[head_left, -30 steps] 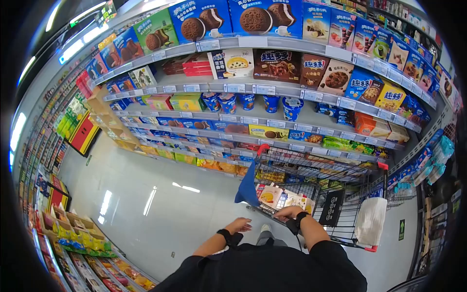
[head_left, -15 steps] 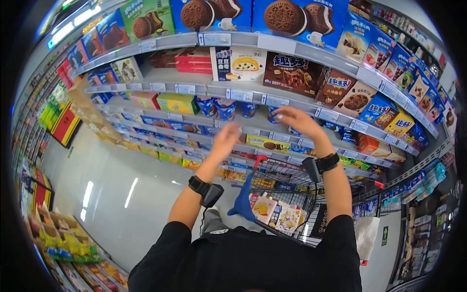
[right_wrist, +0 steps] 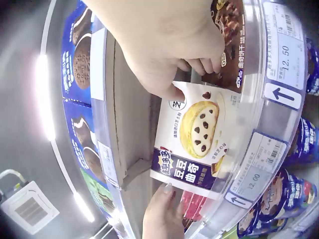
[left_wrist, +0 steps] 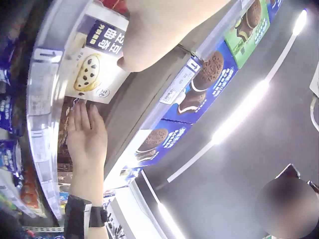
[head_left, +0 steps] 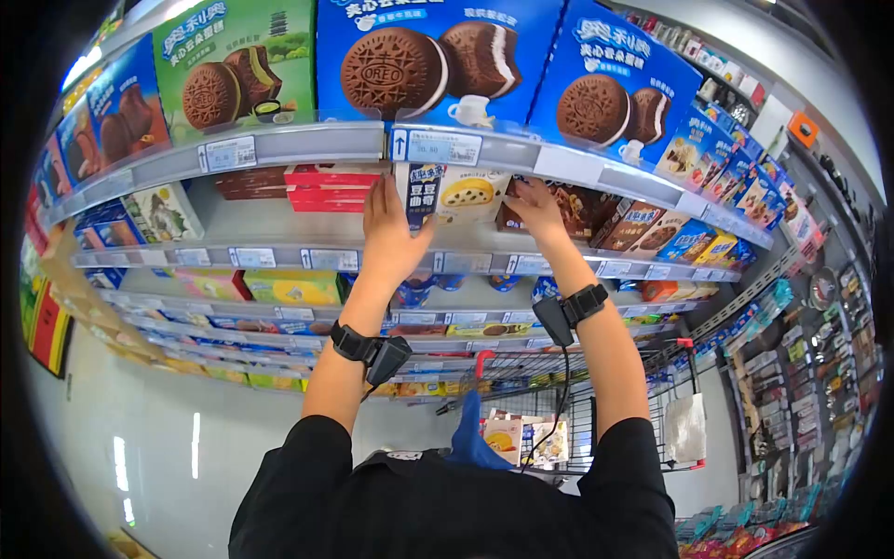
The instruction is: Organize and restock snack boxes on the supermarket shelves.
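Observation:
A white and purple cookie box (head_left: 473, 197) stands on the second shelf, just under the top one, with a hand at each end. My left hand (head_left: 391, 233) is at its left end, fingers extended upward and thumb near the purple panel. At the other end is my right hand (head_left: 540, 212). The left wrist view shows the right palm (left_wrist: 88, 142) with fingers fairly straight, fingertips right at the box edge. In the right wrist view the right thumb (right_wrist: 172, 92) lies at the box's upper edge, and the other fingers overlap a brown cookie box (right_wrist: 230, 47).
Large blue Oreo boxes (head_left: 428, 65) and a green box (head_left: 233, 74) fill the shelf above, whose price-tag edge (head_left: 307, 140) overhangs the hands. Red boxes (head_left: 328, 197) sit left of the cookie box. Below, a shopping cart (head_left: 577, 373) holds boxed goods (head_left: 526, 438).
Both hands have risen from low by the cart, past the lower shelves, up to the ends of the white and purple cookie box. The view has moved closer to the shelves.

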Demonstrator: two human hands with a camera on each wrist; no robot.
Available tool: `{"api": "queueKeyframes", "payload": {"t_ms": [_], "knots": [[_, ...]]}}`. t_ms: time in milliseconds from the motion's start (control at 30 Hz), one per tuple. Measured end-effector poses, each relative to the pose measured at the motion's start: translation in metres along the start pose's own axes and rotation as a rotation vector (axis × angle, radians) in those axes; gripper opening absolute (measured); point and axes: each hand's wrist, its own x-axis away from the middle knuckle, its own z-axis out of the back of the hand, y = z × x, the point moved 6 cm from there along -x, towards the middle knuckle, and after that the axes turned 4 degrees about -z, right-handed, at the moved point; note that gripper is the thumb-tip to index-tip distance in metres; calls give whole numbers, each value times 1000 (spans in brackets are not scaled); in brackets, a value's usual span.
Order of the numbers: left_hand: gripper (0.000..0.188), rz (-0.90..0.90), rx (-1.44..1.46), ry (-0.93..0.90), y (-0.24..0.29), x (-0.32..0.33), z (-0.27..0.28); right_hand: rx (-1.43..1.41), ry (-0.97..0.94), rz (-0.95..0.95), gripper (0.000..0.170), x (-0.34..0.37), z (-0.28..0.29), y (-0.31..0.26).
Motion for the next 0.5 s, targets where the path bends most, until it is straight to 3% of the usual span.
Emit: {"api": "queueKeyframes", "payload": {"t_ms": [133, 233, 267, 367, 500], "knots": [[85, 191, 333, -185, -27, -4, -27, -25, -248, 113, 49, -18, -19, -6], [86, 170, 319, -26, -3, 9, -24, -62, -326, -223, 41, -29, -24, 12], [87, 187, 352, -35, 7, 13, -18, -105, -311, -181, 34, -28, -26, 10], [95, 162, 398, -27, 31, 30, -6, -182, -255, -28, 34, -12, -32, -5], [103, 78, 417, 74, 68, 41, 2, -506, -381, 65, 40, -2, -19, -3]]}}
